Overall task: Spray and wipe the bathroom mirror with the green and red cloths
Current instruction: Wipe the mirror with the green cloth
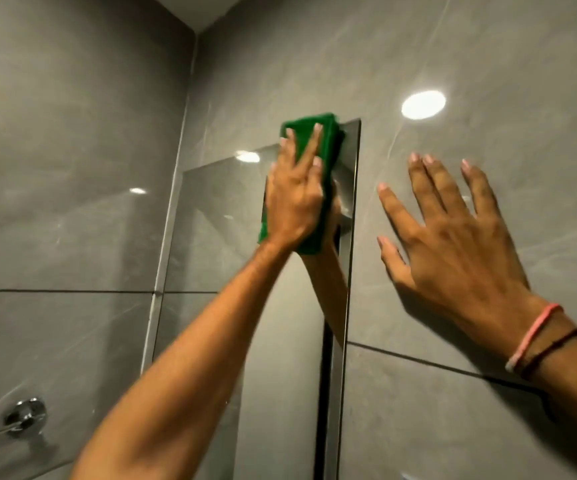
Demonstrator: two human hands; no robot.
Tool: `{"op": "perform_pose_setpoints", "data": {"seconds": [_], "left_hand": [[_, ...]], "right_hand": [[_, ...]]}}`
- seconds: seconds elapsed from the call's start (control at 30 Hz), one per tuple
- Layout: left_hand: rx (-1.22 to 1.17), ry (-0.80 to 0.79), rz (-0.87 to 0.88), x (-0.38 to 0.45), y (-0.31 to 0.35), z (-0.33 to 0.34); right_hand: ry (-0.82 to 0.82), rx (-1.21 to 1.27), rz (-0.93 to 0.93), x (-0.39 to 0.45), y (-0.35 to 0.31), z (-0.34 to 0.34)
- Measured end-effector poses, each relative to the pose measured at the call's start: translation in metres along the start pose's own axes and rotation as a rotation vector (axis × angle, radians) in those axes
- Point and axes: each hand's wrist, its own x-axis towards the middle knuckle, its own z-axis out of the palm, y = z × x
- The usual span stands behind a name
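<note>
Wiping is the step in hand. The left hand (294, 199) presses the folded green cloth (330, 140) with flat, spread fingers against the mirror's (218, 216) top right corner. The right hand (460, 244) lies released, palm flat on the tiled wall (488, 81) just beside the mirror, seemingly for balance. The cloth's long axis runs up and down along the mirror's right edge, its top end reaching the upper rim. The next move likely calls for steady pressure drawn down or across the glass. Neither red cloth nor spray shows.

Grey tiled wall (488, 64), mirror (211, 237) on it, green cloth (328, 133) against the glass.
</note>
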Motion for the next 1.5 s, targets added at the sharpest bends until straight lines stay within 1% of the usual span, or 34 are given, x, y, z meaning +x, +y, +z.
{"op": "perform_pose_setpoints", "data": {"seconds": [0.07, 0.13, 0.2, 0.27, 0.33, 0.37, 0.4, 0.5, 0.57, 0.67, 0.73, 0.83, 0.9, 0.97, 1.03, 1.1, 1.17, 1.23, 1.3, 1.33, 1.37, 1.43, 1.5], "left_hand": [[0.069, 0.072, -0.14, 0.006, -0.063, -0.02], [0.059, 0.115, -0.35, -0.03, -0.133, -0.044], [0.039, 0.154, -0.549, -0.101, -0.183, -0.066], [0.052, 0.165, -0.676, -0.186, -0.205, -0.079], [0.074, 0.16, -0.723, -0.265, -0.196, -0.077], [0.077, 0.15, -0.758, -0.304, -0.182, -0.075], [0.085, 0.145, -0.785, -0.343, -0.163, -0.071], [0.081, 0.13, -0.784, -0.436, -0.086, -0.051], [0.071, 0.102, -0.774, -0.465, -0.03, -0.032], [0.049, 0.124, -0.796, -0.443, 0.027, -0.007], [0.01, 0.094, -0.73, -0.396, 0.044, 0.0], [-0.077, 0.044, -0.529, -0.293, 0.055, 0.005], [-0.088, 0.018, -0.374, -0.203, 0.066, 0.008], [-0.041, 0.008, -0.264, -0.122, 0.071, 0.012], [-0.014, -0.042, -0.124, -0.056, 0.084, 0.014], [0.003, -0.085, 0.033, -0.017, 0.098, 0.018], [-0.025, -0.084, 0.183, -0.006, 0.103, 0.019], [-0.104, -0.073, 0.288, -0.011, 0.099, 0.017], [-0.174, -0.075, 0.378, -0.024, 0.091, 0.016], [-0.182, -0.073, 0.422, -0.031, 0.087, 0.017], [-0.173, -0.065, 0.466, -0.038, 0.083, 0.017], [-0.152, -0.047, 0.529, -0.051, 0.08, 0.017], [-0.119, -0.044, 0.528, -0.064, 0.081, 0.014]], "right_hand": [[0.021, -0.01, 0.01, -0.003, -0.002, 0.004], [0.033, -0.005, 0.01, -0.006, -0.004, 0.009], [0.041, 0.017, 0.004, -0.005, -0.006, 0.011], [0.05, 0.038, 0.006, -0.007, -0.009, 0.011], [0.087, 0.07, 0.03, -0.009, -0.011, 0.01], [0.08, 0.088, 0.039, -0.012, -0.013, 0.01], [0.067, 0.109, 0.049, -0.014, -0.015, 0.009], [0.065, 0.166, 0.083, -0.017, -0.015, 0.009], [0.064, 0.152, 0.059, -0.014, -0.012, 0.008], [0.006, 0.143, 0.0, -0.005, -0.006, 0.002], [-0.023, 0.165, -0.028, -0.005, -0.001, -0.003], [-0.047, 0.29, -0.049, -0.016, 0.006, -0.018], [-0.059, 0.408, -0.006, -0.025, 0.017, -0.032], [-0.054, 0.534, 0.052, -0.034, 0.022, -0.038], [-0.02, 0.698, 0.155, -0.036, 0.032, -0.047], [0.037, 0.875, 0.29, -0.028, 0.041, -0.055], [0.05, 1.032, 0.468, -0.013, 0.047, -0.061], [0.071, 1.135, 0.622, 0.007, 0.049, -0.066], [0.097, 1.079, 0.683, 0.029, 0.047, -0.07], [0.081, 0.991, 0.681, 0.039, 0.044, -0.072], [0.044, 0.871, 0.667, 0.048, 0.041, -0.073], [-0.081, 0.634, 0.616, 0.057, 0.032, -0.073], [-0.175, 0.558, 0.565, 0.057, 0.026, -0.071]]}}
